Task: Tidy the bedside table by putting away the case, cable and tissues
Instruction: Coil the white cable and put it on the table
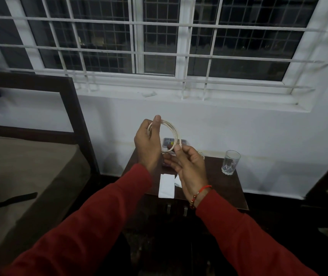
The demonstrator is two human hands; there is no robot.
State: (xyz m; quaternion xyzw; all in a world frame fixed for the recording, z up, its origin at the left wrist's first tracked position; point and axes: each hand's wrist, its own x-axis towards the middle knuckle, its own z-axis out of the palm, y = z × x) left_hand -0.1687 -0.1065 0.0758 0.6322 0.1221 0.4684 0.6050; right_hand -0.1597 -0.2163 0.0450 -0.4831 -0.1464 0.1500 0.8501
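A white cable point(172, 130) is wound into a loop and held in the air above the dark wooden bedside table point(226, 188). My left hand point(148, 145) grips the loop's left side, thumb up along it. My right hand point(189, 168) pinches the cable's lower right end between thumb and fingers. Behind the loop, at the table's back, lies a clear case point(168, 142) with dark contents, partly hidden by my hands. White tissues point(166, 185) lie flat near the table's front edge, one partly under my right wrist.
A drinking glass point(230, 162) stands at the table's back right. A bed with a dark headboard point(79, 120) is to the left. The white wall and barred window point(159, 46) are behind. Cabinet handles point(177, 210) show below the table top.
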